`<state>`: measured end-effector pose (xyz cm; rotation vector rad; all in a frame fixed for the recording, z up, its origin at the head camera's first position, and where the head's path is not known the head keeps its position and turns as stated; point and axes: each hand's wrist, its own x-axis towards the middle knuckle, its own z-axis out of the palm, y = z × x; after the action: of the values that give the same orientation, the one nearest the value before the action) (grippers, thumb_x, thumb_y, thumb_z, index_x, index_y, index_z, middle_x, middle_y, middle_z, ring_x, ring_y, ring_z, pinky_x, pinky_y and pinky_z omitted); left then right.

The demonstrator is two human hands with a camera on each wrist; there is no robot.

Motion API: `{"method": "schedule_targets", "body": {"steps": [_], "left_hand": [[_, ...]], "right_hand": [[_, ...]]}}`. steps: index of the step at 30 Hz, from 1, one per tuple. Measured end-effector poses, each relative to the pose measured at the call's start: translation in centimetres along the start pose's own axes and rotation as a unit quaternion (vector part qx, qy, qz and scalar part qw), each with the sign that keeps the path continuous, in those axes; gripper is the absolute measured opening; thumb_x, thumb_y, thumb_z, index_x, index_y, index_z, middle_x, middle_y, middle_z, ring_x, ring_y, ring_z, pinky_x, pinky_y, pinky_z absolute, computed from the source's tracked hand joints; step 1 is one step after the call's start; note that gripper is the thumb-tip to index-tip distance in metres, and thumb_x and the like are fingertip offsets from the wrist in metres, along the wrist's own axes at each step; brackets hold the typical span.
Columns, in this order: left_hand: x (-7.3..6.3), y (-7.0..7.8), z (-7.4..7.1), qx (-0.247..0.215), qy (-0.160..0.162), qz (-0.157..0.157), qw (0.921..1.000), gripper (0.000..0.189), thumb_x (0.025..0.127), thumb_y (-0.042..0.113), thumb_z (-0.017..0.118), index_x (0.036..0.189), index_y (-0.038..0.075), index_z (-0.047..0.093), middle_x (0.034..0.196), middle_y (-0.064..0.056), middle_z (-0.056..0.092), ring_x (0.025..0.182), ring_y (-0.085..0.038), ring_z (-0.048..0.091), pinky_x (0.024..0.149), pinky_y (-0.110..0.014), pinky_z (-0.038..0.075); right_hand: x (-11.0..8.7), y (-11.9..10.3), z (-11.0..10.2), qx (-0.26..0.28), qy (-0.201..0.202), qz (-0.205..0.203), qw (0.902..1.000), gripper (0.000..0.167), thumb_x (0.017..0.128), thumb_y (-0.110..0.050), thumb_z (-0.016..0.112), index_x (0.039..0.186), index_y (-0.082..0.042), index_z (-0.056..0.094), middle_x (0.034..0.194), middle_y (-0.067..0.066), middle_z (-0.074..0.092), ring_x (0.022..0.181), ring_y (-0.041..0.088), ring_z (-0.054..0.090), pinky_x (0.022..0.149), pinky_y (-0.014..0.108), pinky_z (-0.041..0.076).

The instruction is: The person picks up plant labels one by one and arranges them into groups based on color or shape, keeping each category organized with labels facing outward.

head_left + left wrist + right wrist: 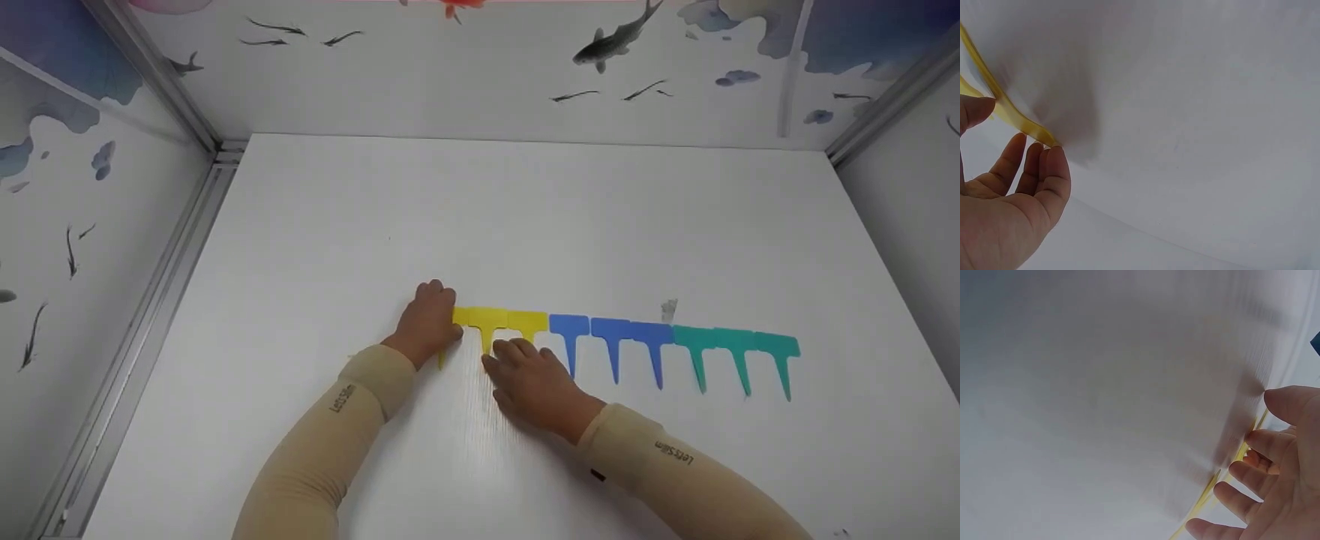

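T-shaped plastic plant labels lie in a row on the white table: yellow labels [489, 318] at the left, blue labels [632, 330] in the middle, green labels [736, 341] at the right. At the row's left end, my left hand [427, 319] holds the last yellow label [1013, 115] between thumb and fingertips, partly covering it. My right hand [536, 382] rests just below the yellow heads with its fingers spread. In the right wrist view its fingertips [1221, 488] touch down by the yellow labels, hiding part of their stems.
White panels with painted fish [615, 45] wall the table [525, 217] at the back and sides. A metal rail [150, 322] runs along the left edge. A small grey mark [669, 309] lies just above the blue labels.
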<state>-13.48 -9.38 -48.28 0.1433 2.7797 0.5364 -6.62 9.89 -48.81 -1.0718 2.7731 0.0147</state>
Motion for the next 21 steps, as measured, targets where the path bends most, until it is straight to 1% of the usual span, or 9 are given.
{"method": "schedule_targets", "body": {"steps": [3, 7, 12, 18, 21], "left_hand": [[0.02, 0.11, 0.03, 0.008, 0.000, -0.001, 1.0000, 0.043, 0.084, 0.014, 0.070, 0.122, -0.001, 0.057, 0.115, -0.012, 0.051, 0.104, -0.024, 0.043, 0.101, -0.035, 0.043], [-0.04, 0.23, 0.02, 0.015, 0.001, 0.003, 0.9999, 0.042, 0.085, 0.015, 0.070, 0.121, -0.001, 0.057, 0.115, -0.012, 0.051, 0.103, -0.024, 0.044, 0.100, -0.035, 0.043], [-0.23, 0.31, -0.13, 0.009, -0.001, 0.004, 0.9999, 0.040, 0.085, 0.014, 0.070, 0.119, -0.001, 0.057, 0.115, -0.012, 0.050, 0.104, -0.024, 0.043, 0.099, -0.035, 0.044], [-0.46, 0.22, -0.27, 0.000, 0.004, 0.019, 0.9998, 0.032, 0.083, 0.011, 0.069, 0.111, -0.001, 0.058, 0.107, -0.011, 0.048, 0.099, -0.024, 0.042, 0.091, -0.036, 0.047], [-0.42, 0.27, -0.22, -0.003, 0.007, 0.017, 0.9998, 0.032, 0.083, 0.011, 0.070, 0.111, -0.001, 0.058, 0.106, -0.011, 0.048, 0.099, -0.024, 0.042, 0.092, -0.037, 0.046]], "right_hand": [[-0.01, 0.00, -0.07, 0.000, -0.001, 0.000, 1.0000, 0.046, 0.096, -0.033, 0.056, 0.139, -0.018, 0.051, 0.140, 0.005, 0.048, 0.129, 0.026, 0.044, 0.093, 0.047, 0.050], [0.03, -0.01, -0.09, 0.003, 0.000, 0.000, 1.0000, 0.045, 0.095, -0.033, 0.057, 0.138, -0.018, 0.052, 0.138, 0.005, 0.049, 0.128, 0.026, 0.045, 0.093, 0.048, 0.049], [0.09, -0.02, -0.06, 0.004, 0.003, -0.002, 1.0000, 0.045, 0.094, -0.032, 0.058, 0.137, -0.018, 0.053, 0.137, 0.005, 0.049, 0.127, 0.026, 0.046, 0.092, 0.048, 0.050], [0.12, -0.01, -0.04, 0.005, -0.005, 0.000, 1.0000, 0.045, 0.096, -0.032, 0.054, 0.138, -0.018, 0.051, 0.139, 0.006, 0.049, 0.128, 0.026, 0.045, 0.093, 0.047, 0.049], [0.15, 0.01, -0.09, 0.005, -0.006, 0.001, 1.0000, 0.045, 0.096, -0.032, 0.055, 0.138, -0.018, 0.051, 0.139, 0.006, 0.049, 0.128, 0.027, 0.045, 0.094, 0.048, 0.049]]}}
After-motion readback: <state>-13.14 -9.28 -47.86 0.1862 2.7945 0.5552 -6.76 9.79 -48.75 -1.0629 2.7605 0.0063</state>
